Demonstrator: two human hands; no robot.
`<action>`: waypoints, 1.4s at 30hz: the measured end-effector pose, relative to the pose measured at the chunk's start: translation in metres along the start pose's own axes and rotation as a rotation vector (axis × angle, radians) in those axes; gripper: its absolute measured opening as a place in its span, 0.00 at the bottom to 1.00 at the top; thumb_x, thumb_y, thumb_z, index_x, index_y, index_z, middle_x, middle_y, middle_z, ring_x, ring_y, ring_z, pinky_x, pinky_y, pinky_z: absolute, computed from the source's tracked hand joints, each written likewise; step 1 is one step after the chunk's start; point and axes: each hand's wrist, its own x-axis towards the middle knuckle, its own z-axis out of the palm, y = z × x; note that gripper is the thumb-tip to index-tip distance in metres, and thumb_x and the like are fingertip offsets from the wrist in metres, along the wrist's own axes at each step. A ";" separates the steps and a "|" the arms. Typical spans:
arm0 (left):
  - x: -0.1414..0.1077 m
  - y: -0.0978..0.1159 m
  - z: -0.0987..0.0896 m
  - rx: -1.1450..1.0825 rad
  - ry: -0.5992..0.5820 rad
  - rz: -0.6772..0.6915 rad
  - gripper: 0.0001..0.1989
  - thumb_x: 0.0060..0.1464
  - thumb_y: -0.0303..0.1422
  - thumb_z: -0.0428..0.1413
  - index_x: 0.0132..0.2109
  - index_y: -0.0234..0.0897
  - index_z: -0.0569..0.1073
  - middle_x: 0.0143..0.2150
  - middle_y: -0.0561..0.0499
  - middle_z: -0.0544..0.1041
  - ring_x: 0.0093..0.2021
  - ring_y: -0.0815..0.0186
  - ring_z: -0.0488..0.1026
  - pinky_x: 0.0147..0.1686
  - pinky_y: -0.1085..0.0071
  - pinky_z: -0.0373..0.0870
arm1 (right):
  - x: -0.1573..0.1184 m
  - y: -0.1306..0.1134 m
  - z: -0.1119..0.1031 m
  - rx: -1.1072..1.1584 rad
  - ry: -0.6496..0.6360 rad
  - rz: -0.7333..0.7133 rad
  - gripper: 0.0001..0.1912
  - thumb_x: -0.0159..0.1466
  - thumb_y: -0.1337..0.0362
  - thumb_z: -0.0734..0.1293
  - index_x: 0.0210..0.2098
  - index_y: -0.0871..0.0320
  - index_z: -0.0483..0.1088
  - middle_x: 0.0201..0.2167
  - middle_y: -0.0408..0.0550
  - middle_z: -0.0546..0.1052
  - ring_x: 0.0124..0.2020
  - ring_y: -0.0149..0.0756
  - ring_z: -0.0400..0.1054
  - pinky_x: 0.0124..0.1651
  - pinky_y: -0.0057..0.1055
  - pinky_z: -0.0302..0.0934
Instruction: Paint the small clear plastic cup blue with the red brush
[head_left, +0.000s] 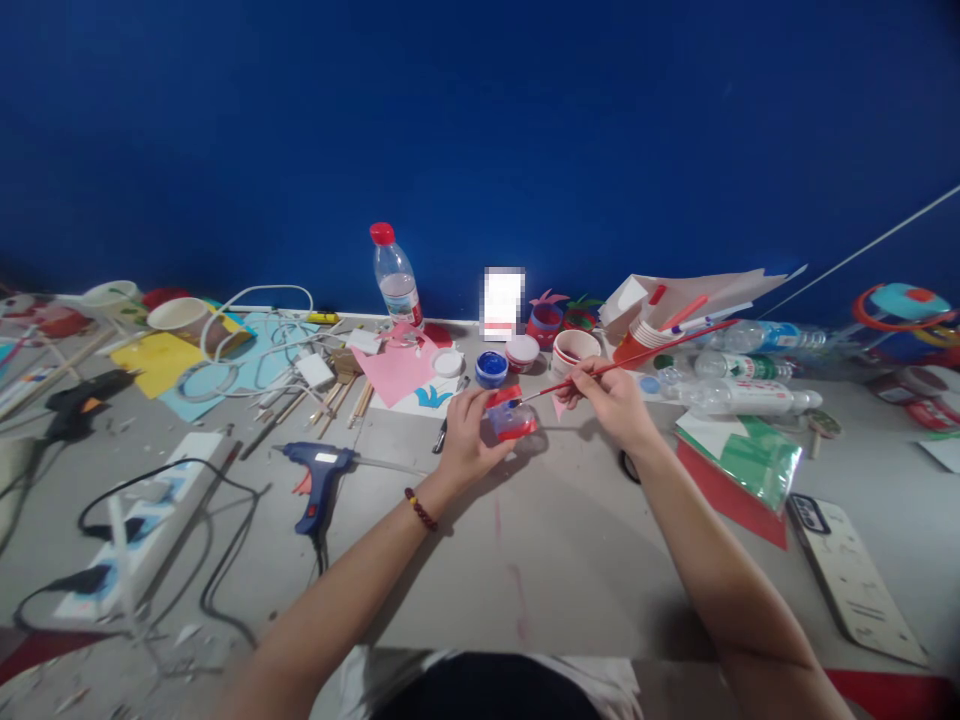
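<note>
My left hand (466,440) is closed around a small clear plastic piece (514,420) with red bands at both ends. It looks like a cut section of bottle, with some blue on its upper part. My right hand (611,402) pinches a slim red paintbrush (660,350). The brush tip meets the plastic piece, or nearly so, by the blue patch. Just beyond my left hand stand an open jar of blue paint (492,368) and a jar of pale pink paint (522,352). A paper cup (576,350) stands behind my right hand.
A blue glue gun (318,478) and a white power strip (150,530) with loose cords lie to the left. An upright bottle (395,280) stands at the back. Plastic bottles (750,395), green packaging (750,460) and a phone (855,575) lie to the right.
</note>
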 end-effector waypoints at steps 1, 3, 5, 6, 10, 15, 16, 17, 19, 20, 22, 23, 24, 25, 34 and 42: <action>0.000 0.000 0.000 -0.006 0.002 -0.003 0.33 0.49 0.40 0.64 0.59 0.39 0.62 0.55 0.42 0.68 0.56 0.53 0.67 0.56 0.53 0.67 | 0.000 0.000 0.000 -0.004 0.006 -0.002 0.25 0.56 0.40 0.70 0.28 0.57 0.68 0.22 0.48 0.78 0.24 0.36 0.73 0.28 0.33 0.70; 0.000 0.000 0.001 -0.016 0.002 -0.016 0.33 0.49 0.39 0.65 0.59 0.39 0.63 0.55 0.42 0.68 0.56 0.53 0.66 0.56 0.53 0.67 | 0.001 -0.001 -0.001 -0.013 0.022 -0.007 0.25 0.56 0.40 0.71 0.28 0.56 0.68 0.22 0.47 0.78 0.22 0.35 0.73 0.28 0.33 0.70; 0.000 0.001 0.000 -0.022 0.000 -0.029 0.33 0.48 0.38 0.65 0.59 0.39 0.62 0.55 0.42 0.67 0.57 0.53 0.66 0.56 0.52 0.67 | 0.001 0.000 -0.002 -0.027 0.048 -0.013 0.24 0.56 0.40 0.71 0.28 0.56 0.68 0.22 0.47 0.78 0.21 0.34 0.72 0.27 0.32 0.70; 0.000 0.001 0.000 -0.026 0.002 -0.029 0.34 0.48 0.38 0.65 0.60 0.39 0.62 0.55 0.42 0.67 0.57 0.53 0.66 0.56 0.52 0.67 | 0.001 0.000 -0.003 -0.037 0.059 -0.017 0.24 0.56 0.41 0.71 0.29 0.56 0.68 0.22 0.47 0.78 0.21 0.33 0.72 0.28 0.32 0.70; 0.000 0.001 -0.001 -0.031 0.005 -0.055 0.33 0.49 0.39 0.65 0.60 0.40 0.62 0.55 0.42 0.67 0.56 0.53 0.66 0.56 0.52 0.67 | 0.001 0.002 -0.007 -0.096 0.078 -0.037 0.22 0.59 0.43 0.70 0.29 0.56 0.69 0.23 0.47 0.79 0.22 0.33 0.72 0.29 0.31 0.69; 0.000 0.000 0.000 -0.009 -0.008 -0.042 0.34 0.50 0.45 0.64 0.60 0.42 0.63 0.55 0.43 0.67 0.56 0.53 0.66 0.57 0.52 0.66 | -0.002 0.000 -0.008 -0.195 0.110 -0.060 0.21 0.61 0.44 0.67 0.30 0.56 0.68 0.24 0.48 0.79 0.24 0.34 0.73 0.31 0.32 0.69; 0.000 0.000 0.001 -0.005 -0.009 -0.033 0.34 0.51 0.47 0.64 0.60 0.43 0.63 0.55 0.43 0.67 0.56 0.53 0.66 0.57 0.52 0.66 | -0.004 -0.001 -0.008 -0.214 0.103 -0.066 0.20 0.62 0.45 0.67 0.31 0.56 0.68 0.24 0.48 0.79 0.24 0.35 0.73 0.32 0.32 0.69; 0.000 0.000 0.001 -0.002 -0.008 -0.024 0.34 0.51 0.48 0.64 0.60 0.43 0.64 0.55 0.43 0.67 0.56 0.53 0.66 0.57 0.52 0.66 | -0.006 -0.001 -0.007 -0.236 0.091 -0.075 0.19 0.63 0.46 0.66 0.31 0.56 0.68 0.25 0.48 0.79 0.25 0.35 0.73 0.32 0.32 0.69; 0.000 0.001 0.002 0.004 -0.008 -0.014 0.35 0.50 0.50 0.64 0.60 0.43 0.64 0.55 0.43 0.67 0.56 0.54 0.66 0.56 0.53 0.66 | -0.011 -0.004 -0.003 -0.292 0.070 -0.111 0.16 0.66 0.50 0.65 0.32 0.56 0.68 0.27 0.48 0.79 0.28 0.36 0.74 0.34 0.32 0.68; 0.000 0.001 0.003 0.008 -0.008 -0.014 0.36 0.50 0.51 0.64 0.61 0.43 0.64 0.55 0.43 0.67 0.56 0.53 0.66 0.56 0.53 0.66 | -0.014 -0.005 -0.001 -0.329 0.062 -0.138 0.15 0.67 0.52 0.64 0.32 0.56 0.68 0.27 0.48 0.79 0.29 0.36 0.74 0.34 0.32 0.67; 0.000 0.002 0.002 0.015 -0.009 -0.009 0.37 0.49 0.52 0.64 0.61 0.43 0.63 0.54 0.43 0.68 0.55 0.53 0.67 0.56 0.53 0.66 | -0.020 -0.009 0.003 -0.411 0.049 -0.207 0.12 0.68 0.56 0.62 0.32 0.55 0.68 0.28 0.47 0.78 0.31 0.37 0.74 0.36 0.32 0.66; 0.001 0.003 0.002 0.018 -0.007 -0.003 0.37 0.49 0.52 0.63 0.61 0.43 0.63 0.54 0.43 0.68 0.55 0.53 0.67 0.56 0.53 0.66 | -0.023 -0.011 0.006 -0.457 0.046 -0.244 0.12 0.69 0.58 0.61 0.31 0.55 0.67 0.29 0.47 0.77 0.31 0.37 0.74 0.36 0.32 0.65; 0.001 0.004 0.002 0.022 -0.006 0.004 0.37 0.49 0.53 0.63 0.61 0.43 0.63 0.54 0.43 0.68 0.55 0.53 0.67 0.56 0.53 0.66 | -0.025 -0.013 0.008 -0.501 0.039 -0.279 0.11 0.69 0.59 0.61 0.31 0.55 0.67 0.29 0.47 0.76 0.31 0.37 0.73 0.36 0.33 0.64; 0.001 0.004 0.001 0.028 -0.006 0.010 0.37 0.49 0.53 0.63 0.61 0.43 0.63 0.53 0.43 0.68 0.55 0.53 0.67 0.56 0.53 0.66 | -0.028 -0.016 0.011 -0.539 0.028 -0.311 0.10 0.69 0.60 0.60 0.31 0.55 0.67 0.29 0.47 0.76 0.30 0.37 0.72 0.36 0.33 0.63; -0.001 0.003 0.002 0.050 0.015 0.047 0.37 0.50 0.53 0.63 0.62 0.41 0.63 0.55 0.42 0.69 0.55 0.53 0.67 0.56 0.54 0.65 | -0.037 -0.025 0.024 -0.562 -0.054 -0.459 0.08 0.69 0.66 0.59 0.33 0.54 0.65 0.28 0.44 0.74 0.30 0.34 0.69 0.36 0.30 0.61; 0.000 0.003 0.003 0.085 0.023 0.073 0.37 0.50 0.54 0.62 0.61 0.41 0.64 0.53 0.42 0.70 0.53 0.53 0.68 0.56 0.53 0.65 | -0.041 -0.025 0.028 -0.667 -0.104 -0.495 0.09 0.70 0.65 0.59 0.33 0.54 0.66 0.29 0.46 0.75 0.32 0.37 0.69 0.38 0.33 0.62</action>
